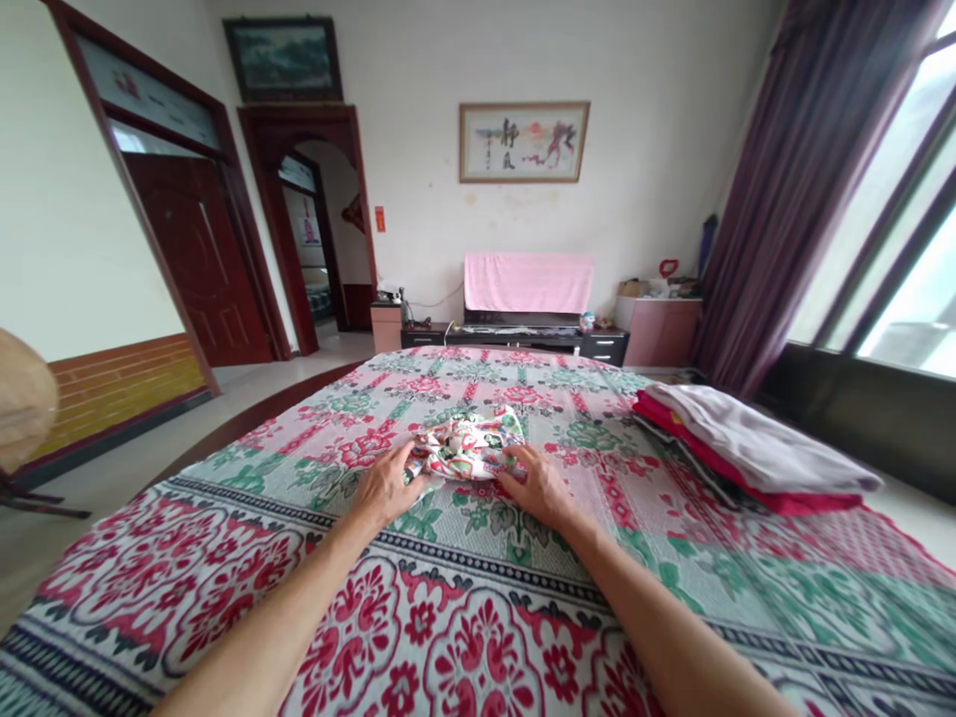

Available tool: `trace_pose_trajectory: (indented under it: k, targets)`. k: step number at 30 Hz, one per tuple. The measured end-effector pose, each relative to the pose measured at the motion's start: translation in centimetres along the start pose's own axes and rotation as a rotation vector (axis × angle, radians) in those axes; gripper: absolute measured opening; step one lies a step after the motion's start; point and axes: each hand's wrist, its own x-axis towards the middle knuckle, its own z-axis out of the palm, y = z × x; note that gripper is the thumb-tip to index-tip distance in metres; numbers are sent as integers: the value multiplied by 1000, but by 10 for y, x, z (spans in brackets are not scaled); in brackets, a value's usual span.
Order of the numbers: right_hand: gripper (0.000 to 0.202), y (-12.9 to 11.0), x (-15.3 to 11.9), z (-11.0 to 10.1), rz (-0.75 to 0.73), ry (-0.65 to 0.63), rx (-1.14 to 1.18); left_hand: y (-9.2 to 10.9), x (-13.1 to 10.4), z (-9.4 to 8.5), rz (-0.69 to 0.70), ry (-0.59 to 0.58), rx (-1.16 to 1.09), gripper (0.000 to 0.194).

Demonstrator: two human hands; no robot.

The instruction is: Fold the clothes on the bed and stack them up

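Observation:
A crumpled white cloth piece with a red, green and black print (pixel 467 445) lies on the patterned bedspread (pixel 478 647), straight ahead of me. My left hand (pixel 386 488) grips its left end, thumb toward the near side and fingers partly hidden behind the fabric. At the right end, my right hand (pixel 539 486) holds the cloth between thumb and fingers. The fabric is bunched between both hands, so what kind of garment it is cannot be made out.
To the right sits a stack of folded clothes (pixel 754 448), white on top with red and dark layers below. A pink cloth (pixel 529 283) covers something on the low cabinet (pixel 603 347) by the far wall. A round wooden piece (pixel 26 398) stands at far left.

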Motion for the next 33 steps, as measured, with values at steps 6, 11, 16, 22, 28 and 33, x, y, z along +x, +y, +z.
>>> trace_pose_trajectory:
  k: [6,11,16,22,28,33]
  targets:
    - [26,1,5,7,-39,-137,-88,-9,1,4,164,-66,-66,44]
    - [33,8,12,-2,148,34,-2,-13,5,8,210,11,-46,45]
    - [40,8,19,-17,261,294,145,-2,8,5,235,162,-41,53]
    - [41,-10,22,-34,251,391,312,9,6,-4,91,49,-329,48]
    - [40,-27,39,-64,333,328,860,27,17,-24,-302,-99,-1174,56]
    - [54,-25,41,-68,354,171,1079,27,19,-20,-522,-73,-1264,49]
